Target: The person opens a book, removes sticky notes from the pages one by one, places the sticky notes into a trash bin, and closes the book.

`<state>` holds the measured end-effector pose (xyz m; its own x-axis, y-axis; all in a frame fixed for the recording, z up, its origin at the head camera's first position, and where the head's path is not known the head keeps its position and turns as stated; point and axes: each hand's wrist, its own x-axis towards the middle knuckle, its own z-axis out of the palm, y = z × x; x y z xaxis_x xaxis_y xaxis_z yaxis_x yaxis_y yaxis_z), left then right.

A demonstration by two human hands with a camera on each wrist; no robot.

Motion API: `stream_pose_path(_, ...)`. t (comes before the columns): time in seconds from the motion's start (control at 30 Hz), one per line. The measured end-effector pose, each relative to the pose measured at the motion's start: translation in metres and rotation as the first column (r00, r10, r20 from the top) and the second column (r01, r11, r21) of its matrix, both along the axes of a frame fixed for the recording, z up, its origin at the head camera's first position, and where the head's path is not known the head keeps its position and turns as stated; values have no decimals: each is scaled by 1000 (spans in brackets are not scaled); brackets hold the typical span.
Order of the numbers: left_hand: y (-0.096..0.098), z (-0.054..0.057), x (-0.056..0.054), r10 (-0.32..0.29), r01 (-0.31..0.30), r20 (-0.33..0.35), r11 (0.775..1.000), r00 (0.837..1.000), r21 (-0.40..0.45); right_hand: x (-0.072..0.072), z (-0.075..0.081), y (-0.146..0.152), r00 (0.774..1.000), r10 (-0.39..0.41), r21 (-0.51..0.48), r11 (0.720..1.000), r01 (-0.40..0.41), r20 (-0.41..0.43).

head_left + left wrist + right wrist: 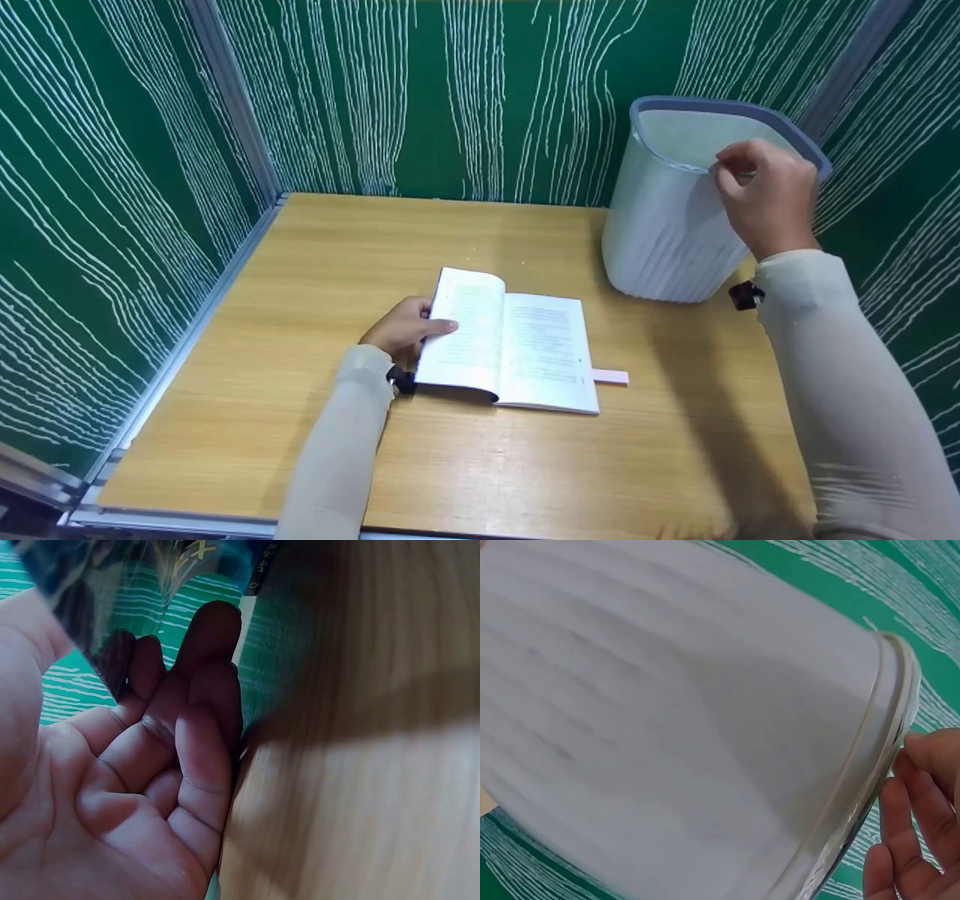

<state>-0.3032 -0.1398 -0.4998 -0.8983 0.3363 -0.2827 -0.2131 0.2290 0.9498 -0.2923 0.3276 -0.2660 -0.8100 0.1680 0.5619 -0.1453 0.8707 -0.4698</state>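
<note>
An open book (pixel 541 349) lies on the table with printed pages facing up, its left half lifted and bowed. My left hand (pixel 409 328) holds the left edge, thumb on the page and fingers beneath. In the left wrist view, a dark glossy cover (pixel 82 600) with gold characters shows above the curled fingers of the left hand (pixel 142 772). At the front rim of a white waste bin (pixel 667 232), my right hand (pixel 772 195) has thumb and forefinger drawn together. In the right wrist view its fingertips (pixel 897 799) sit right by the rim; I cannot tell whether they pinch anything.
A pink strip (pixel 610 376) sticks out from the book's right side. The wooden table (pixel 247 420) is bordered by metal rails (pixel 180 345) and green walls (pixel 427 97) with white wavy lines. The bin's grey-blue rim (pixel 720 105) stands near the back right corner.
</note>
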Motion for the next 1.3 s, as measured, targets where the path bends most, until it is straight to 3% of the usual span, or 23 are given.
stream_pose_path(0.23, 0, 2, 2, 1, -1, 40, 1000, 999, 16, 12, -13, -10, 998, 34, -26, 999, -36, -54)
stream_pose_path(0.5, 1, 0, 1, -7, 7, 29, 1000, 1000, 19, 28, -48, -20, 987, 136, -21, 990, -138, -87)
stream_pose_path(0.7, 2, -2, -2, -17, 17, -34, 1000, 999, 8, 43, -76, -34, 973, 214, -6, 976, -216, -91)
stream_pose_path(0.97, 2, -1, -2, -13, 13, -20, 1000, 1000, 11, 62, -95, -54, 966, 241, 10, 970, -241, -95)
stream_pose_path(1.17, 1, -1, 1, 4, -4, 7, 1000, 1000, 23, 66, -117, -62, 941, 304, -13, 951, -309, -148)
stream_pose_path(1.3, 1, -2, 2, 1, -1, 0, 1000, 1000, 29, 68, -132, -66, 943, 309, -45, 947, -317, -122)
